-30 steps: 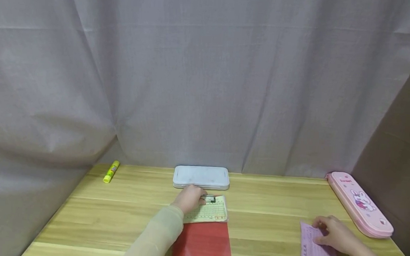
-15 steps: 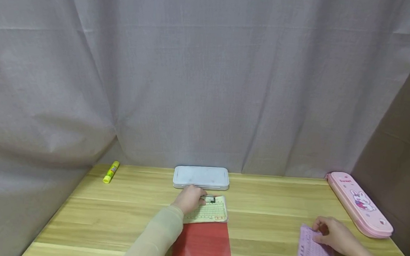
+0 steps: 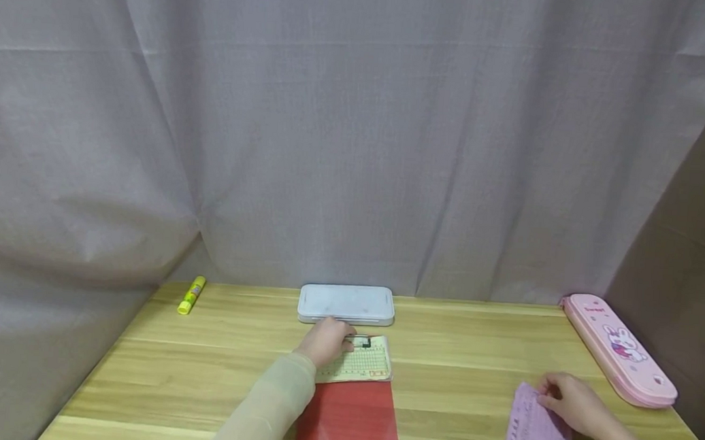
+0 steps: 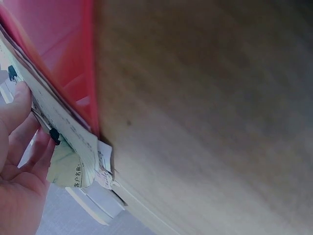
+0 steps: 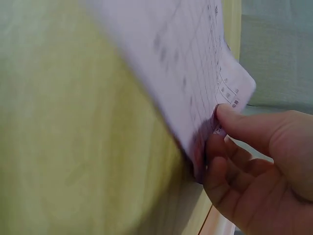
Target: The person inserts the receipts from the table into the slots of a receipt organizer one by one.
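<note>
At the table's middle lies a red, see-through board like a clipboard [image 3: 347,417], with yellowish printed slips [image 3: 362,365] over its far end. My left hand [image 3: 324,343] pinches a wire clip with black tips [image 4: 44,122] at the top of those slips; thumb and fingers show on it in the left wrist view. Several sheets stand fanned beside the red plastic there. Over to the right, my right hand [image 3: 573,402] pinches a purple printed form [image 3: 538,437] by its far corner between thumb and fingers. The sheet hangs slanted in the right wrist view [image 5: 171,63].
Just beyond the slips sits a white flat case [image 3: 346,303]. A yellow glue stick [image 3: 191,295] lies at the back left. On the right edge is a pink pencil case [image 3: 620,349] with a rabbit picture. Grey curtain [image 3: 358,132] closes off the back of the wooden table [image 3: 453,363].
The purple form has swung a little to the left in my right hand, which has barely moved. My left hand and the slips have stayed in place.
</note>
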{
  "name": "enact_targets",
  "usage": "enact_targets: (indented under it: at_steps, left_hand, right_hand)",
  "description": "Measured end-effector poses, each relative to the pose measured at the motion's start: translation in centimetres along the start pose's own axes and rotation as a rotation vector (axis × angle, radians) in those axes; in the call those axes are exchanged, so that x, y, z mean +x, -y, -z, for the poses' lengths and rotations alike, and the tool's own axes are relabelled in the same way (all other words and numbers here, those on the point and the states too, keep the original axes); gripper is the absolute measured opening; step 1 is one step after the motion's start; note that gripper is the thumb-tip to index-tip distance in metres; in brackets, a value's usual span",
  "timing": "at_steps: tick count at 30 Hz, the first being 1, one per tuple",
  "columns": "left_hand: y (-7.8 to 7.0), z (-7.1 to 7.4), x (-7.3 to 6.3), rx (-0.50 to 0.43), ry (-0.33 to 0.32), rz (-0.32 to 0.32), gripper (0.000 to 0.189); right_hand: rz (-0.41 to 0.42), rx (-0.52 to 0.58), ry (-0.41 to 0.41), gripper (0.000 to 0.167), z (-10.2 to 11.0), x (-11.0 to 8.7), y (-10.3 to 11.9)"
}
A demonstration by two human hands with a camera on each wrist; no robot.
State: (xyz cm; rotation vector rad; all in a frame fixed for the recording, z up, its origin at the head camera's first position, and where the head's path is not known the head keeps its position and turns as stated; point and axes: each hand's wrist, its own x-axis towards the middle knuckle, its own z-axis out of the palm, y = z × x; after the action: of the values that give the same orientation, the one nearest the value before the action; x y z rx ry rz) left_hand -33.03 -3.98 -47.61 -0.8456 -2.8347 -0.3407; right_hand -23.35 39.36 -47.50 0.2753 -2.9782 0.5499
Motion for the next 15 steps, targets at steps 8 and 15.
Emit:
enact_targets:
  at_steps: [8,15]
  left_hand:
    - [0.0,0.3,-0.1,0.0,-0.001,-0.002,0.021]
    - [0.0,0.2,0.0,-0.001,0.012,-0.001,0.022]
  right_hand:
    - [-0.03,0.042,-0.025,0.012,0.5,0.0,0.4]
    - [-0.036,0.152,-0.022,0.007,1.1,-0.3,0.7]
